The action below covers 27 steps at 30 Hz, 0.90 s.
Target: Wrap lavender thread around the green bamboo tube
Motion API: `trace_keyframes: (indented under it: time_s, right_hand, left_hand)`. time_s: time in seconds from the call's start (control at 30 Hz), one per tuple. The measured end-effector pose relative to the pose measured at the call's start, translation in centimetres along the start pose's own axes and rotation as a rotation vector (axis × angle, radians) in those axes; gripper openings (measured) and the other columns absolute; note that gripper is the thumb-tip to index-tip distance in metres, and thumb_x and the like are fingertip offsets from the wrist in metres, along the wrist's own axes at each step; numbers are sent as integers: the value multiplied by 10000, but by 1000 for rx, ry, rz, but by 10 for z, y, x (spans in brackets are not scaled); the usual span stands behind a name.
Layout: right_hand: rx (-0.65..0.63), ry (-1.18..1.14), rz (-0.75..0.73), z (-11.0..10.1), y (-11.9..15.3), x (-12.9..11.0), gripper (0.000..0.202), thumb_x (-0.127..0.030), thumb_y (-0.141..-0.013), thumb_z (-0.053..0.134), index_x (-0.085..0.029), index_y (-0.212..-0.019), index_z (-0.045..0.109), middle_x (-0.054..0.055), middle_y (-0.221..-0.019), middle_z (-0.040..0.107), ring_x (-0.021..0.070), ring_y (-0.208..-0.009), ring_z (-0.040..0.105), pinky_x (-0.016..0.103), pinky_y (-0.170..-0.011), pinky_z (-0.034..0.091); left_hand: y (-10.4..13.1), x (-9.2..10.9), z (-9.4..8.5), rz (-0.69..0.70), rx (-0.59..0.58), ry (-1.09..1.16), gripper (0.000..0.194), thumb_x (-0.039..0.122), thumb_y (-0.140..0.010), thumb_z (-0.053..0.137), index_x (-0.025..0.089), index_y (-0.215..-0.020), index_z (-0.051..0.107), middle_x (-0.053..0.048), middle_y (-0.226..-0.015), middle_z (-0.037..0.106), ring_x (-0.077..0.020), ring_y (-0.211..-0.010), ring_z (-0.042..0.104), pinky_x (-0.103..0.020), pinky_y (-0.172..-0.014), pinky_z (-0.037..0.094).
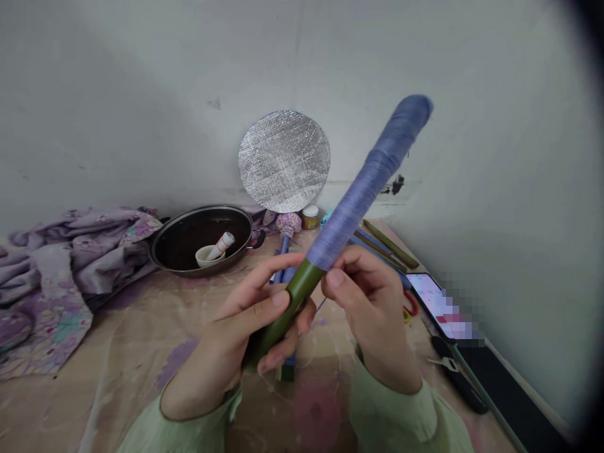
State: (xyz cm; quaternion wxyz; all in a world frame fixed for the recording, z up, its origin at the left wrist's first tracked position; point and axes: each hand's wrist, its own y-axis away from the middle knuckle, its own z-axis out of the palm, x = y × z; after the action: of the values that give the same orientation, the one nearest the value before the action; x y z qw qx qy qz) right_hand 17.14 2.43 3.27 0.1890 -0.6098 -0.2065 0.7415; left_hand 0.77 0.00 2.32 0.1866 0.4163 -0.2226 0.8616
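A green tube (302, 286), which looks like bamboo, slants up to the right in front of me. Tightly wound blue-purple thread (356, 204) covers its upper part to the tip. The bare lower end lies in my left hand (236, 333), fingers wrapped round it. My right hand (377, 308) is closed in a pinch at the lower edge of the winding; a thin blue strand hangs beside its fingertips. What exactly lies between those fingertips is mostly hidden. Behind the hands, a blue-wrapped stick (285, 245) and another green piece (285, 371) are partly covered.
A round silvery disc (284, 162) stands against the wall. At left are a black pan (163, 264) holding a small white cup (207, 255), and floral cloth (61, 302). A jar (310, 218), green strips (391, 245), red-handled scissors (413, 305), phone (436, 302) and key (443, 362) lie around.
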Motion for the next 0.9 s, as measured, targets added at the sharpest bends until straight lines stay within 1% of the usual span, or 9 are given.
trace_keyframes:
  time_s: [0.13, 0.23, 0.37, 0.43, 0.53, 0.67, 0.73, 0.9]
  right_hand:
    - [-12, -5, -3, 2, -1, 0, 187, -181, -823, 731, -192, -665, 632, -55, -565, 551, 69, -489, 465, 163, -453, 397]
    - [-25, -21, -12, 2, -1, 1, 191, -174, -824, 736, -192, -667, 629, -63, -556, 546, 60, -482, 455, 147, -447, 387]
    - [-26, -36, -13, 1, 0, 3, 176, -169, -845, 724, -193, -692, 639, -71, -566, 530, 51, -489, 450, 136, -464, 391]
    - [-26, -49, -5, 0, 0, 3, 169, -167, -853, 722, -196, -706, 645, -75, -572, 521, 49, -492, 445, 135, -467, 388]
    - [-37, -81, 13, 1, 0, 3, 168, -171, -861, 725, -199, -715, 648, -76, -576, 520, 50, -494, 443, 137, -466, 385]
    - [-59, -134, 49, 2, 1, 3, 180, -189, -864, 738, -198, -708, 649, -73, -569, 527, 52, -480, 435, 146, -452, 379]
    - [-73, -152, 73, 2, 1, 3, 174, -193, -867, 740, -200, -715, 656, -69, -570, 554, 54, -471, 446, 150, -444, 387]
    - [-104, -168, 80, 1, 0, 3, 170, -179, -878, 728, -206, -722, 664, -33, -631, 681, 79, -525, 559, 164, -484, 465]
  left_hand:
    - [-1, -2, -5, -19, -120, 94, 363, 260, -1058, 322, 252, -1324, 569, -31, -859, 642, -3, -405, 374, -77, -357, 313]
    - [-2, -2, -8, -44, -158, 131, 378, 252, -1057, 279, 264, -1313, 557, -25, -846, 618, -7, -401, 361, -77, -355, 306]
    - [-2, 0, -8, -44, -195, 187, 377, 260, -1046, 288, 275, -1309, 559, -4, -795, 580, -10, -382, 337, -76, -347, 303]
    - [-1, 1, -4, -66, -174, 206, 371, 261, -1042, 294, 278, -1286, 573, 8, -762, 562, -8, -369, 314, -71, -340, 295]
    - [-1, 4, 2, -140, -118, 214, 386, 255, -1043, 257, 261, -1198, 610, 19, -691, 529, -17, -346, 320, -70, -328, 302]
    - [-3, 7, 6, -194, -123, 242, 372, 267, -1038, 260, 242, -1061, 630, 33, -615, 488, -24, -317, 320, -78, -314, 324]
    - [-5, 7, 5, -203, -121, 246, 359, 273, -1035, 284, 240, -1062, 640, 33, -602, 499, -19, -311, 302, -74, -310, 318]
    - [-5, 5, 4, -202, -90, 246, 401, 286, -1035, 286, 206, -1080, 676, -7, -588, 591, -20, -300, 304, -76, -297, 303]
